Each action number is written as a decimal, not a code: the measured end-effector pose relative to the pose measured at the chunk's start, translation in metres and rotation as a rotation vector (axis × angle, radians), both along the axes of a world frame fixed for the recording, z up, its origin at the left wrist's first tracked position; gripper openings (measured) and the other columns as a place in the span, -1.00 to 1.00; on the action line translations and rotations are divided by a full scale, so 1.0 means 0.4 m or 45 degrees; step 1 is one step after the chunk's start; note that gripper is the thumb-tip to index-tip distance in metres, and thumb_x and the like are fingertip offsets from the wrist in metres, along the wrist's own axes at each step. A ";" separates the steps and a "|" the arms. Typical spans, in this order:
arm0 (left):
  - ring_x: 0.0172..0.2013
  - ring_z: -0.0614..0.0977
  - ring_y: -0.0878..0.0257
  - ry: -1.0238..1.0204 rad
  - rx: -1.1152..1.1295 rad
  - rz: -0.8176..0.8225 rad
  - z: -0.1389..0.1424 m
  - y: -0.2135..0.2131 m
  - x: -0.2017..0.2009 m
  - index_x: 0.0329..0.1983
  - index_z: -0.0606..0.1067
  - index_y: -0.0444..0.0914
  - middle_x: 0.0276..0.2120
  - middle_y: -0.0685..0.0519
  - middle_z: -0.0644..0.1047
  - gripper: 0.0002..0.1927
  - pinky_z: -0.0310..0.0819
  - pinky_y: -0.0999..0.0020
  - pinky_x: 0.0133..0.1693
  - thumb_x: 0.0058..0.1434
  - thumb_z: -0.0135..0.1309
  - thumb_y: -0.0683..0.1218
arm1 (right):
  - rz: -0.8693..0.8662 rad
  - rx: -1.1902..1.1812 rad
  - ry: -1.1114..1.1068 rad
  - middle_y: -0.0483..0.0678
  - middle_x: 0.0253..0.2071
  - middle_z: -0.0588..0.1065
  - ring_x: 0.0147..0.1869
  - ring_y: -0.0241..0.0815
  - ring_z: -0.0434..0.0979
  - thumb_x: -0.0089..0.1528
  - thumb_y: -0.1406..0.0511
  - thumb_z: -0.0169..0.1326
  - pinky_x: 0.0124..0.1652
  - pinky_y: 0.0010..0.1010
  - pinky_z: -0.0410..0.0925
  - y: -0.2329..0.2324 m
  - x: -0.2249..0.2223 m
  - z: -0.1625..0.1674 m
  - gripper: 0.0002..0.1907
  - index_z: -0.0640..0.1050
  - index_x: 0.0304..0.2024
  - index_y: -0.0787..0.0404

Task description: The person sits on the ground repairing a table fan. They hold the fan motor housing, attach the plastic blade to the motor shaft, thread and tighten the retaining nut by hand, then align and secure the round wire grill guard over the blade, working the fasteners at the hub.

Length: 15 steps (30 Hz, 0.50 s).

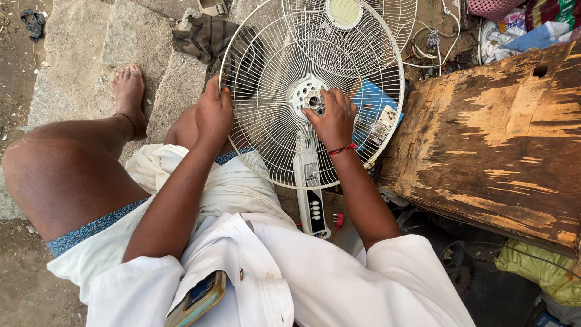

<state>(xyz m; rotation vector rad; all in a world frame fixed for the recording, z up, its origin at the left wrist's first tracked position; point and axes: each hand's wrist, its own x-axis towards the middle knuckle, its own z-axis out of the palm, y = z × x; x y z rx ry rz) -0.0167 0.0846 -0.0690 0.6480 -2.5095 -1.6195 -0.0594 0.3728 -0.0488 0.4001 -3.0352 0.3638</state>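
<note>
Fingers at hub; blue package behind grille.

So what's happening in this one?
A seated person is working on a white pedestal fan held across the lap. The left hand grips the rim of the rear wire guard, while the right hand has its fingers at the centre hub where the motor shaft shows. No blades are mounted. A second wire guard lies behind, and a worn wooden board sits to the right. The fan's control panel points toward the person.
</note>
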 end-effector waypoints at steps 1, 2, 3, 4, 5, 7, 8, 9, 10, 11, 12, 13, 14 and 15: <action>-0.23 0.70 -0.04 -0.013 0.009 0.001 0.001 -0.001 0.001 0.23 0.43 -0.23 -0.23 -0.16 0.65 -0.67 0.53 0.06 -0.19 0.43 -0.05 -0.13 | 0.037 -0.001 -0.018 0.01 0.11 0.46 0.24 -0.02 0.38 0.08 -0.01 0.44 0.17 -0.03 0.15 0.004 -0.003 0.005 -0.27 0.55 0.14 0.27; -0.24 0.70 -0.03 -0.020 0.011 0.003 0.002 -0.002 0.001 0.23 0.44 -0.23 -0.24 -0.16 0.65 -0.68 0.53 0.06 -0.19 0.43 -0.06 -0.13 | 0.075 -0.003 -0.036 0.00 0.11 0.46 0.24 -0.03 0.38 0.07 0.01 0.44 0.20 -0.04 0.14 0.010 -0.007 0.010 -0.26 0.55 0.17 0.26; -0.24 0.70 -0.02 -0.027 0.014 0.004 0.004 -0.003 0.002 0.23 0.44 -0.22 -0.24 -0.16 0.65 -0.68 0.53 0.07 -0.19 0.43 -0.06 -0.13 | 0.112 -0.004 -0.053 -0.02 0.11 0.46 0.25 -0.03 0.38 0.06 0.03 0.45 0.22 -0.05 0.13 0.015 -0.010 0.014 -0.25 0.54 0.20 0.25; -0.24 0.70 -0.01 -0.033 0.016 0.003 0.005 -0.001 0.001 0.23 0.44 -0.22 -0.24 -0.16 0.65 -0.68 0.53 0.07 -0.19 0.43 -0.06 -0.13 | 0.161 -0.006 -0.051 -0.02 0.13 0.46 0.26 -0.04 0.37 0.06 0.05 0.44 0.23 -0.06 0.13 0.024 -0.014 0.019 -0.25 0.54 0.22 0.22; -0.25 0.70 -0.01 -0.046 0.009 0.001 0.007 -0.001 0.001 0.23 0.44 -0.22 -0.25 -0.16 0.65 -0.68 0.53 0.07 -0.20 0.43 -0.06 -0.12 | 0.210 -0.007 -0.047 -0.03 0.14 0.46 0.28 -0.04 0.37 0.07 0.07 0.44 0.25 -0.06 0.12 0.033 -0.016 0.024 -0.25 0.54 0.24 0.20; -0.26 0.70 -0.02 -0.064 -0.005 -0.004 0.009 0.000 -0.001 0.23 0.44 -0.22 -0.26 -0.17 0.65 -0.67 0.52 0.07 -0.20 0.43 -0.05 -0.12 | 0.272 -0.001 -0.060 -0.04 0.17 0.46 0.31 -0.05 0.36 0.07 0.08 0.44 0.27 -0.06 0.11 0.045 -0.022 0.027 -0.24 0.53 0.27 0.16; -0.27 0.70 -0.01 -0.079 0.015 -0.004 0.010 0.001 -0.001 0.25 0.43 -0.22 -0.27 -0.16 0.65 -0.66 0.52 0.08 -0.21 0.43 -0.06 -0.12 | 0.286 0.007 -0.078 -0.04 0.18 0.46 0.31 -0.05 0.35 0.06 0.08 0.43 0.27 -0.06 0.10 0.048 -0.025 0.026 -0.23 0.53 0.29 0.15; -0.28 0.71 0.01 -0.095 0.035 -0.003 0.010 0.002 0.000 0.26 0.42 -0.21 -0.27 -0.15 0.65 -0.65 0.53 0.08 -0.22 0.43 -0.07 -0.12 | 0.299 0.015 -0.097 -0.05 0.18 0.46 0.32 -0.05 0.35 0.06 0.08 0.43 0.28 -0.05 0.09 0.052 -0.026 0.024 -0.22 0.53 0.30 0.13; -0.29 0.71 0.02 -0.111 0.054 -0.002 0.009 0.002 0.001 0.27 0.41 -0.20 -0.28 -0.14 0.65 -0.64 0.53 0.09 -0.23 0.42 -0.08 -0.11 | 0.307 0.045 -0.095 -0.06 0.20 0.45 0.33 -0.06 0.35 0.06 0.07 0.43 0.29 -0.05 0.09 0.055 -0.025 0.023 -0.21 0.51 0.32 0.09; -0.28 0.71 0.02 -0.080 0.043 0.000 0.008 0.002 0.002 0.27 0.42 -0.21 -0.27 -0.15 0.65 -0.64 0.53 0.09 -0.22 0.42 -0.07 -0.12 | 0.315 0.075 -0.092 -0.07 0.22 0.45 0.35 -0.07 0.35 0.06 0.06 0.42 0.30 -0.05 0.10 0.057 -0.025 0.020 -0.19 0.50 0.34 0.05; -0.26 0.71 0.02 -0.049 0.033 0.001 0.006 0.002 0.002 0.26 0.42 -0.21 -0.25 -0.15 0.65 -0.65 0.54 0.09 -0.22 0.43 -0.06 -0.12 | 0.322 0.105 -0.089 -0.08 0.24 0.45 0.37 -0.08 0.35 0.07 0.05 0.42 0.31 -0.05 0.11 0.058 -0.026 0.018 -0.18 0.48 0.36 0.00; -0.25 0.71 0.02 -0.020 0.022 0.004 0.003 0.002 0.003 0.26 0.43 -0.22 -0.24 -0.15 0.66 -0.65 0.54 0.09 -0.21 0.43 -0.06 -0.12 | 0.306 0.101 -0.045 0.00 0.25 0.42 0.35 -0.02 0.33 0.04 0.00 0.43 0.27 -0.01 0.11 0.057 -0.027 0.014 -0.09 0.43 0.38 0.08; -0.26 0.71 0.02 -0.033 0.025 0.003 0.000 0.001 0.004 0.26 0.43 -0.22 -0.24 -0.15 0.66 -0.65 0.54 0.10 -0.21 0.43 -0.06 -0.12 | 0.290 0.098 -0.004 0.09 0.25 0.39 0.34 0.04 0.31 0.01 -0.04 0.44 0.22 0.04 0.10 0.053 -0.024 0.008 0.00 0.37 0.39 0.15; -0.26 0.71 0.02 -0.048 0.030 0.001 -0.003 0.002 0.004 0.27 0.42 -0.22 -0.24 -0.15 0.66 -0.65 0.54 0.10 -0.21 0.43 -0.06 -0.12 | 0.274 0.096 0.034 0.17 0.26 0.37 0.33 0.10 0.30 -0.03 -0.09 0.45 0.18 0.08 0.10 0.048 -0.021 0.003 0.10 0.32 0.41 0.23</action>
